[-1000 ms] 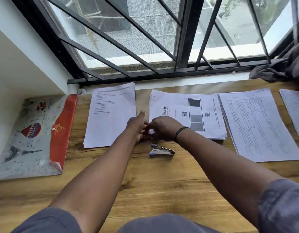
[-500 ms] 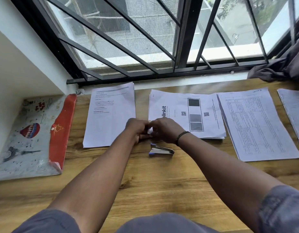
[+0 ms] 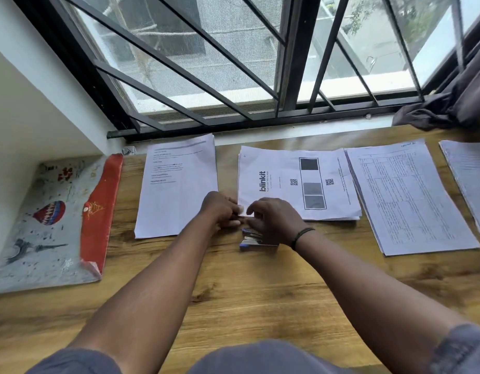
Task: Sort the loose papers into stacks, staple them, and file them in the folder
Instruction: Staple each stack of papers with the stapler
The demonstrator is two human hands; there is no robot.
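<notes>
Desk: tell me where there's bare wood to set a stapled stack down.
The near wood between the stapler and the desk's front edge is barest, though both forearms cross it. A narrow strip runs between the folder and the leftmost stack. The far row by the window is crowded.

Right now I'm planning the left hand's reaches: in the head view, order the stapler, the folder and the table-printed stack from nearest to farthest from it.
From the left hand:
1. Stapler, just right of it, below the right hand.
2. Folder, at the far left.
3. Table-printed stack, far right.
</notes>
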